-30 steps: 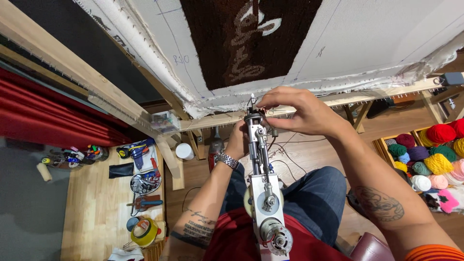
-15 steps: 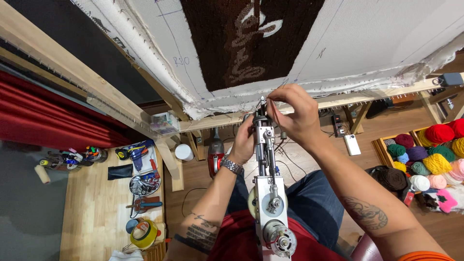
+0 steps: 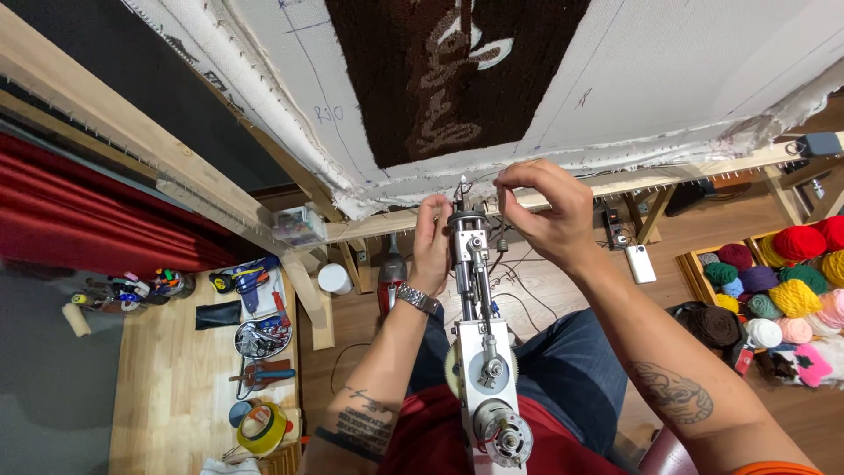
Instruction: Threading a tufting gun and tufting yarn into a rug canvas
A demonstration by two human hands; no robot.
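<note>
Our left hand [image 3: 432, 242] wrapped around tufting gun [image 3: 482, 352] at its 9 o'clock, our right hand [image 3: 545, 207] pinching thin yarn [image 3: 479, 180] at 1 o'clock above needle tip, gun upright at centre, below tufted canvas [image 3: 668, 79]

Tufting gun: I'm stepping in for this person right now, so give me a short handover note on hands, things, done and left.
Left hand: wrapped around the head of the tufting gun, steadying it.
Right hand: fingertips pinched by the needle tip, apparently on a thin strand of yarn; the strand itself is too fine to confirm.
The gun points up at the stretched white cloth on the wooden frame.
Done: a dark brown tufted patch with pale lettering.
Left: the white cloth around it is bare. Yarn balls sit to the right.
</note>
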